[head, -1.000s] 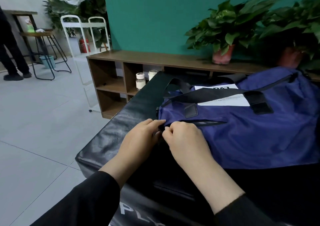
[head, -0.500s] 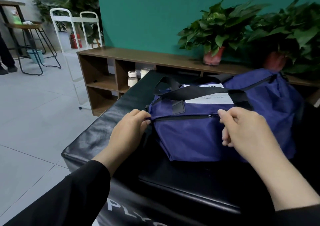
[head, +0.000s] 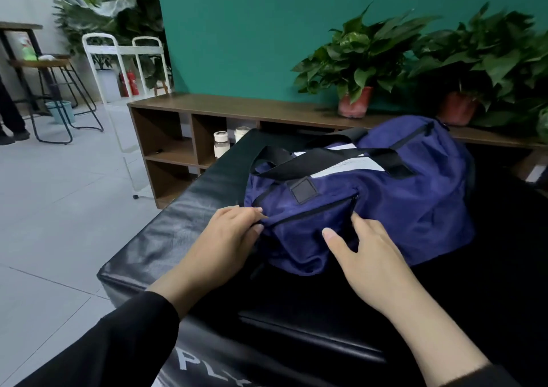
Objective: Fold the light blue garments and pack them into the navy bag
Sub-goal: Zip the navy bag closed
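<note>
The navy bag lies on a black padded surface, its black straps across the top and a white sheet tucked under them. A side pocket zipper runs along its near face, closed, with the pull at the right end. My left hand pinches the fabric at the zipper's left end. My right hand rests on the bag's near face just below the zipper pull, fingers apart. No light blue garment is visible; the bag hides whatever is inside.
A low wooden shelf unit stands behind the padded surface, with two small jars in it and two potted plants on top. A white rack, stools and a person's legs are at the far left.
My right hand pulled the zipper from the left end to the right, closing the pocket, then let go and dropped onto the bag's face. My left hand kept holding the zipper's left end.
</note>
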